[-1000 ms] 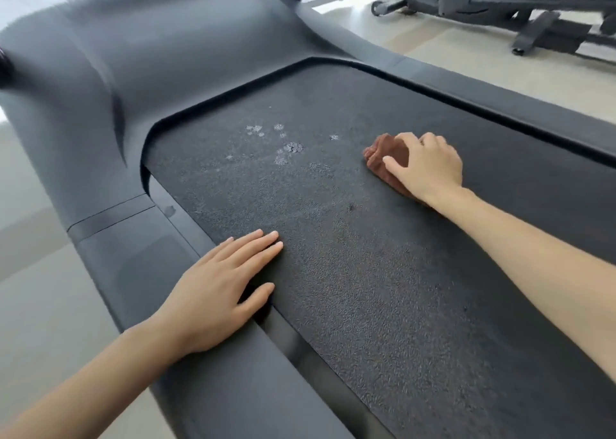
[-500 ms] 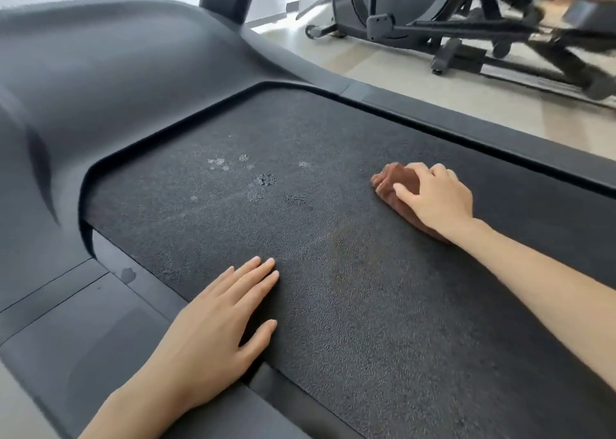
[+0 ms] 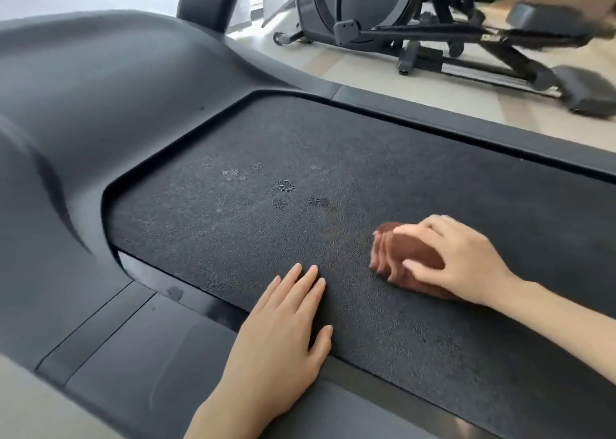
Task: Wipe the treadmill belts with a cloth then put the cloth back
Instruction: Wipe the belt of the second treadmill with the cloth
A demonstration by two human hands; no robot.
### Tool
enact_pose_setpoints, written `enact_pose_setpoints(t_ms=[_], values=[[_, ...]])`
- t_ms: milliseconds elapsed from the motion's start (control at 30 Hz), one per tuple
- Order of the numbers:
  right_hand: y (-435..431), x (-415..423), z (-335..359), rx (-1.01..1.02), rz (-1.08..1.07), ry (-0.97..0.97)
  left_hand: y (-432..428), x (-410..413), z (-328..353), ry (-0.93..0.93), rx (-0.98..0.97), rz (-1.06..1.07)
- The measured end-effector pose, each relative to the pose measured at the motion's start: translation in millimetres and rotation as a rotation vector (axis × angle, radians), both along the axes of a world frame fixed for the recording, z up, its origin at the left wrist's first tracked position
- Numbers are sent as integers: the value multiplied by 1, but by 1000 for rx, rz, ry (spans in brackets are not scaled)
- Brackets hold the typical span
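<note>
A view from the person's head looked down on the front end of a treadmill, where the dark, rough-textured treadmill belt (image 3: pixel 366 178) ran under a smooth grey motor cover (image 3: pixel 100 88). The right hand (image 3: pixel 466 262) gripped a bunched brown cloth (image 3: pixel 413 255), fingers curled over its top and thumb tucked against its near side, pressing it onto the belt towards the right of the view. The cloth's left edge was blurred, so its exact outline could not be told. The left hand (image 3: pixel 283 332) lay flat with its fingers straight and close together, fingertips on the belt and palm over the near side rail (image 3: pixel 150 355), holding nothing and seemingly bracing the person. A cluster of pale spots (image 3: pixel 285 185) showed on the belt ahead and to the left of the cloth, apart from it and not yet wiped away. An elliptical trainer (image 3: pixel 400 21) stood on the light floor beyond the far rail. The step in hand looked to be the wiping itself, with putting the cloth back yet to come. The next move would probably call for sweeping the cloth forward and left across the spots with firm downward pressure, since the coarse surface would likely drag on the fabric and hold dirt in its grain. Where the cloth belonged was not in view.
</note>
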State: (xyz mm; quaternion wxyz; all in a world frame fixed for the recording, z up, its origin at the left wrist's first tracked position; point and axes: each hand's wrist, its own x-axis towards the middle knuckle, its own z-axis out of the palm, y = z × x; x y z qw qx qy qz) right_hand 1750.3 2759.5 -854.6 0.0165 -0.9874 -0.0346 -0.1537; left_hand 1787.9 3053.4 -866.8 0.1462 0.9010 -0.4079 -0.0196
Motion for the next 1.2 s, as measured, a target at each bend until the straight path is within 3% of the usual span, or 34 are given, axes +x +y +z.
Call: enact_pose_setpoints(t_ms=[133, 233, 433, 600, 767, 867, 1000, 1067, 1200], values=[[-3, 20, 1, 65, -538, 45, 1, -1, -7, -45, 6, -15], [30, 25, -2, 22, -683, 65, 2, -1, -9, -58, -9, -20], [99, -49, 2, 6, -323, 29, 9, 3, -4, -9, -65, 10], [88, -55, 4, -74, -70, 37, 35, 5, 2, -23, -149, -14], [96, 50, 4, -9, -311, 57, 51, -6, 11, 94, -145, -167], [124, 94, 1, 27, -330, 36, 73, -5, 11, 55, -212, -42], [168, 86, 2, 97, 9, 19, 127, 0, 9, -46, -249, 353], [195, 78, 3, 154, 149, -15, 153, 3, 7, -61, -166, 514], [244, 95, 0, 120, 281, -12, 172, 13, 5, -6, -20, 621]])
